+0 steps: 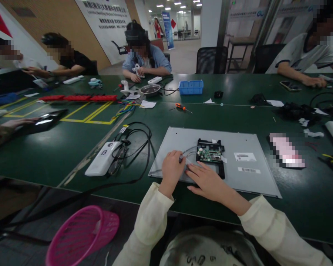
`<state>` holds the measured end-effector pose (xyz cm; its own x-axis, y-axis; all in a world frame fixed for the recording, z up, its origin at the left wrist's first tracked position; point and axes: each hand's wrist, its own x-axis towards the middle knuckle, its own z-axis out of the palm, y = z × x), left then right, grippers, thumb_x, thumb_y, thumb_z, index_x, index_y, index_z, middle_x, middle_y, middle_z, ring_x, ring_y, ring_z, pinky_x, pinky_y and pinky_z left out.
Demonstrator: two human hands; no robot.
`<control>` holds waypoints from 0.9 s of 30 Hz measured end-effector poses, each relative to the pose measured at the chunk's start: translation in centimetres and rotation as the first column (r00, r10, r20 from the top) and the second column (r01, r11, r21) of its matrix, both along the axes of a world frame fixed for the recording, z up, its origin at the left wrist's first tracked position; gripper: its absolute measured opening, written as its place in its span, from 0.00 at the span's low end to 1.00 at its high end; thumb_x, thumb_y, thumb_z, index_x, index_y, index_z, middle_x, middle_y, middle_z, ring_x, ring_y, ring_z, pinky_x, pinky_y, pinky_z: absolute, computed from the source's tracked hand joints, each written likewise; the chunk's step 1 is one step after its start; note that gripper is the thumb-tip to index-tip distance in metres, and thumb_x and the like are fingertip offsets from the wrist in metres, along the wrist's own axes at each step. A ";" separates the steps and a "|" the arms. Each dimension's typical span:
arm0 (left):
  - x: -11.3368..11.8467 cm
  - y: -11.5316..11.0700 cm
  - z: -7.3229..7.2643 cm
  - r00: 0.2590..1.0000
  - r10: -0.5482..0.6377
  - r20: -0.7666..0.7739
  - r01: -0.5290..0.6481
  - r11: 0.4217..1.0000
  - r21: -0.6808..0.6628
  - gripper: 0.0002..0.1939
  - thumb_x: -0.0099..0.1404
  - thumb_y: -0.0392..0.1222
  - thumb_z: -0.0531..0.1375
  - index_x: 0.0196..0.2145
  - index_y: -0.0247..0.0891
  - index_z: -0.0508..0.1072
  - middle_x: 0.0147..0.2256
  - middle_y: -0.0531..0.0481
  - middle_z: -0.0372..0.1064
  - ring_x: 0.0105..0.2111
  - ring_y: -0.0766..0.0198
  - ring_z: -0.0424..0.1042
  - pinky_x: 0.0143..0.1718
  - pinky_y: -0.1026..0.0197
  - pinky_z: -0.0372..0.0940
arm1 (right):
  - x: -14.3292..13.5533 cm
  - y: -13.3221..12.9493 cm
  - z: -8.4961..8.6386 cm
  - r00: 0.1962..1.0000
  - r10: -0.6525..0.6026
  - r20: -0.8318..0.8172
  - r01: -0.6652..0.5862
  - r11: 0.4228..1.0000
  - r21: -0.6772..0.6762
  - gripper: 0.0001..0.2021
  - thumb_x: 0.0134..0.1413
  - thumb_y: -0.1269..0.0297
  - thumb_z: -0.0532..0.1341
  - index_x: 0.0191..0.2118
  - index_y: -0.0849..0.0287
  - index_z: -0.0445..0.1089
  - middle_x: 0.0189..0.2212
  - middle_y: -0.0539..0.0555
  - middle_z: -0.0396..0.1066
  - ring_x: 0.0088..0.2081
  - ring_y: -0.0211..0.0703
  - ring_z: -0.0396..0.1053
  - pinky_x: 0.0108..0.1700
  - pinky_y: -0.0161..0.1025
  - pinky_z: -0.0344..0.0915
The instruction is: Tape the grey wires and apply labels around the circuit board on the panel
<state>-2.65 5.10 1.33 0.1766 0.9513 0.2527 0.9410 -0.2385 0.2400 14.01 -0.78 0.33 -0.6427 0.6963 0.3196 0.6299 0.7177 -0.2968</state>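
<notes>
A flat grey metal panel [249,142] lies on the green table, with two white labels on its right part. Near its middle sits a green circuit board [209,154] in a black plastic frame [221,170]. My left hand [172,170] is closed at the panel's left part, its fingers round a small dark piece by the grey cables [189,149] that run to the board. My right hand [208,181] rests palm down over the panel's front edge, fingers spread beside the frame's lower left side, holding nothing.
Left of the panel lie a white power bank [102,159] and looped black cables [148,138]. An orange screwdriver [181,106] and a blue basket [191,87] are beyond it, a pink phone [285,149] to its right. A pink basket [74,236] stands below; several people sit around.
</notes>
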 end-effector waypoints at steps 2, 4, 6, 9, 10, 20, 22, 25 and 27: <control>0.0 0.0 0.0 1.000 -0.002 0.006 0.002 1.000 0.004 0.05 0.63 0.40 0.55 0.36 0.42 0.70 0.39 0.47 0.71 0.42 0.54 0.68 0.43 0.55 0.62 | 0.0 0.1 0.0 1.000 0.000 -0.005 0.000 1.000 0.001 0.21 0.60 0.57 0.55 0.55 0.63 0.64 0.55 0.65 0.66 0.59 0.51 0.61 0.63 0.53 0.52; -0.1 0.0 -0.1 1.000 0.000 0.016 0.000 1.000 0.006 0.05 0.63 0.39 0.56 0.37 0.42 0.70 0.39 0.47 0.71 0.42 0.54 0.68 0.44 0.55 0.62 | -0.1 0.1 0.1 1.000 0.001 -0.009 -0.001 1.000 0.001 0.21 0.60 0.58 0.55 0.55 0.64 0.64 0.55 0.65 0.66 0.58 0.51 0.62 0.63 0.52 0.52; -0.2 0.1 -0.2 1.000 0.003 0.024 -0.003 1.000 0.004 0.05 0.63 0.39 0.56 0.37 0.42 0.70 0.39 0.47 0.71 0.42 0.54 0.68 0.44 0.55 0.62 | -0.1 0.2 0.1 1.000 0.000 -0.013 0.000 1.000 -0.003 0.20 0.60 0.59 0.55 0.55 0.64 0.64 0.55 0.65 0.66 0.58 0.50 0.62 0.64 0.52 0.52; -0.3 0.2 -0.3 0.999 0.007 0.036 -0.007 1.000 0.002 0.05 0.63 0.39 0.56 0.37 0.43 0.70 0.39 0.47 0.71 0.43 0.55 0.68 0.45 0.56 0.62 | 0.0 0.2 0.1 1.000 0.003 -0.014 -0.003 1.000 -0.003 0.20 0.60 0.59 0.55 0.54 0.64 0.64 0.55 0.65 0.66 0.58 0.50 0.62 0.64 0.51 0.52; -0.3 0.2 -0.3 0.999 0.008 0.039 -0.008 1.000 0.000 0.05 0.63 0.39 0.56 0.37 0.43 0.70 0.39 0.47 0.71 0.43 0.55 0.68 0.45 0.56 0.62 | 0.0 0.3 0.1 1.000 0.005 -0.012 -0.005 1.000 -0.003 0.20 0.60 0.60 0.55 0.54 0.64 0.64 0.55 0.65 0.66 0.58 0.50 0.62 0.64 0.51 0.52; -0.5 0.2 -0.6 0.998 -0.013 0.057 0.010 0.999 0.043 0.05 0.63 0.38 0.57 0.37 0.40 0.70 0.38 0.48 0.71 0.42 0.56 0.68 0.45 0.56 0.63 | 0.1 0.2 0.3 1.000 0.010 -0.026 -0.010 1.000 0.018 0.18 0.60 0.63 0.55 0.54 0.62 0.64 0.53 0.63 0.68 0.56 0.49 0.64 0.63 0.52 0.55; -0.5 0.2 -0.8 0.997 -0.014 0.077 0.010 0.998 0.062 0.05 0.62 0.38 0.57 0.37 0.40 0.70 0.38 0.48 0.71 0.42 0.56 0.68 0.45 0.56 0.63 | 0.1 0.1 0.3 1.000 0.011 -0.026 -0.010 1.000 0.023 0.18 0.60 0.63 0.55 0.54 0.63 0.64 0.53 0.62 0.68 0.55 0.48 0.65 0.63 0.51 0.55; -0.5 0.2 -1.0 0.994 -0.039 0.105 0.031 0.997 0.071 0.05 0.62 0.36 0.57 0.37 0.40 0.70 0.38 0.49 0.71 0.41 0.57 0.68 0.45 0.57 0.63 | 0.2 0.1 0.3 1.000 0.019 -0.024 -0.018 0.999 0.040 0.18 0.61 0.63 0.54 0.55 0.63 0.64 0.53 0.61 0.68 0.56 0.48 0.64 0.63 0.51 0.54; -0.5 0.2 -1.0 0.989 -0.059 0.135 0.048 0.995 0.083 0.06 0.62 0.35 0.57 0.38 0.39 0.70 0.39 0.49 0.71 0.42 0.57 0.68 0.46 0.57 0.64 | 0.3 0.1 0.4 0.999 0.018 -0.028 -0.016 0.998 0.058 0.18 0.62 0.64 0.54 0.55 0.63 0.64 0.53 0.61 0.68 0.57 0.48 0.63 0.63 0.51 0.54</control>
<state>-3.13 5.34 0.28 0.1852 0.9172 0.3527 0.8856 -0.3113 0.3446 14.34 -0.67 0.73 -0.6441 0.6654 0.3773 0.6096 0.7445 -0.2722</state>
